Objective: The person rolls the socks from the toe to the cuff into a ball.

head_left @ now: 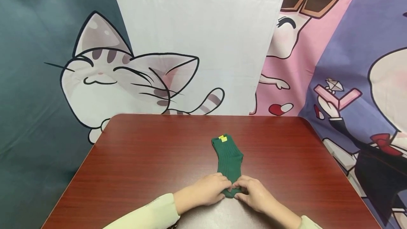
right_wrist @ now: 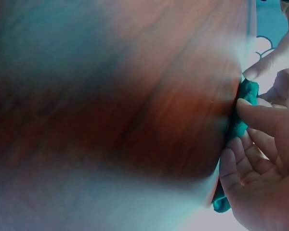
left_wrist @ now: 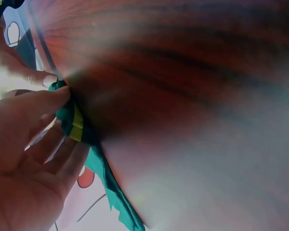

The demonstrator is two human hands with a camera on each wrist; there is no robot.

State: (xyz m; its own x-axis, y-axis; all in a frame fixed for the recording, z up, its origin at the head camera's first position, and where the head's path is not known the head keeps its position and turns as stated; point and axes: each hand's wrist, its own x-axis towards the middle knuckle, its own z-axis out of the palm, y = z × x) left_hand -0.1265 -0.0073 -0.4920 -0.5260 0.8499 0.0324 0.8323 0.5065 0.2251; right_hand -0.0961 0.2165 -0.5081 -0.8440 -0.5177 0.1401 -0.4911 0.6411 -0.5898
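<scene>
A dark green ribbed sock (head_left: 229, 162) lies lengthwise on the table, its cuff pointing away and its near end between my hands. At the cuff sits a small yellow label (head_left: 223, 138). My left hand (head_left: 210, 188) pinches the near end from the left; its thumb and fingers lie on either side of the fabric (left_wrist: 62, 108) in the left wrist view. From the right, my right hand (head_left: 254, 193) pinches the same end, thumb on the green fabric (right_wrist: 248, 91) in the right wrist view. The fingertips of both hands nearly meet. Fingers partly hide the near end.
The reddish-brown wooden table (head_left: 152, 151) has rounded far corners. Behind it hangs a cloth backdrop (head_left: 197, 17) with a cartoon cat and other figures, close to the table's far edge. Pale green sleeves (head_left: 152, 212) cover the forearms.
</scene>
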